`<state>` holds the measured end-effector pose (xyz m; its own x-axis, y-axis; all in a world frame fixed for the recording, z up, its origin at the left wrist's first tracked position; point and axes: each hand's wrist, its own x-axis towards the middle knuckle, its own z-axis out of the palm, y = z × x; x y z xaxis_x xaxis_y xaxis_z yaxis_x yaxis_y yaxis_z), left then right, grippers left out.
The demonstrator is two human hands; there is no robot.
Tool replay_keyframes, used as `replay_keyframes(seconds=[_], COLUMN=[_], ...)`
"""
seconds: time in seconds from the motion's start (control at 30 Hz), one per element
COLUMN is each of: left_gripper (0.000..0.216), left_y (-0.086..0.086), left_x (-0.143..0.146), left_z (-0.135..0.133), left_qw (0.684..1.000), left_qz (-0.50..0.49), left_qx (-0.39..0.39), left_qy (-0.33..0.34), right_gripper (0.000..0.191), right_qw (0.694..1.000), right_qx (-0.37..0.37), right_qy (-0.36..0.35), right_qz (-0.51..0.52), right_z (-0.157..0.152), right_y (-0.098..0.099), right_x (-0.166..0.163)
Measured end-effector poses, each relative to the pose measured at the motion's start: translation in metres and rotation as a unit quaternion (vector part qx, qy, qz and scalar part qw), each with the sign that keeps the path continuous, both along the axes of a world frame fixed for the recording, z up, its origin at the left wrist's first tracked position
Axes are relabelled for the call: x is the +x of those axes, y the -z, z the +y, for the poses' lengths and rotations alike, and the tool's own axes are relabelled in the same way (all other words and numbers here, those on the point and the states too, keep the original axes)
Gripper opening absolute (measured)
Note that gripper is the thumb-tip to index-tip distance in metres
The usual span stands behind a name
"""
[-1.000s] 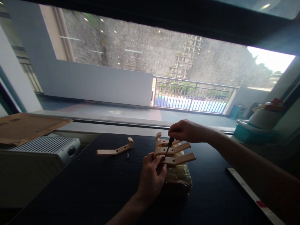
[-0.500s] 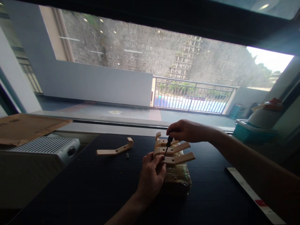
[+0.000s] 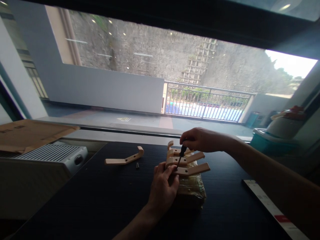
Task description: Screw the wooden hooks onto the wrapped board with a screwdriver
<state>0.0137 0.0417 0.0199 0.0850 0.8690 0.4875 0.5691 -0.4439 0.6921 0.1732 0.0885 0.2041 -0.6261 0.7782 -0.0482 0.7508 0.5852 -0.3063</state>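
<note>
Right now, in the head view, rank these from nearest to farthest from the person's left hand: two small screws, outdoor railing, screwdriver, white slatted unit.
From the left hand:
1. Screwdriver: tip beside the fingers.
2. Two small screws: leftward on the dark table.
3. White slatted unit: past the table's left edge.
4. Outdoor railing: ahead, outside.

Block (image 3: 191, 186) on table (image 3: 100, 193); three hooks (image 3: 196, 169) across it, one behind another, screwdriver (image 3: 183, 151) tip at nearest. Loose hook (image 3: 122, 161) left of block, two screws (image 3: 137, 165) just before it. Appliance (image 3: 53, 155) left of table, cardboard (image 3: 35, 133) on top. Flat strip (image 3: 263, 201) right of block. Railing (image 3: 210, 103) well behind table.
</note>
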Motion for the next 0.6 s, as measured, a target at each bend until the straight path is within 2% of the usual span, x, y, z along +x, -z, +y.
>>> replay_keyframes(seconds=[0.23, 0.33, 0.5, 0.6], left_gripper=[0.028, 0.029, 0.029, 0.029], left_y=[-0.002, -0.003, -0.001, 0.0], left_x=[0.001, 0.001, 0.001, 0.001], left_z=[0.0, 0.001, 0.001, 0.001], left_qw=[1.0, 1.0, 1.0, 1.0], left_qz=[0.004, 0.009, 0.01, 0.01], left_qx=[-0.003, -0.005, -0.002, 0.001], left_qy=[0.001, 0.001, 0.002, 0.003], right_gripper=[0.034, 0.038, 0.03, 0.028], right_qw=[0.999, 0.999, 1.0, 1.0], right_qx=[0.027, 0.02, -0.01, -0.001], right_qy=[0.018, 0.031, -0.001, -0.002], right_qz=[0.028, 0.019, 0.007, 0.014], right_z=[0.002, 0.001, 0.001, 0.001], right_y=[0.016, 0.013, 0.003, 0.005], right_x=[-0.004, -0.005, 0.004, 0.008])
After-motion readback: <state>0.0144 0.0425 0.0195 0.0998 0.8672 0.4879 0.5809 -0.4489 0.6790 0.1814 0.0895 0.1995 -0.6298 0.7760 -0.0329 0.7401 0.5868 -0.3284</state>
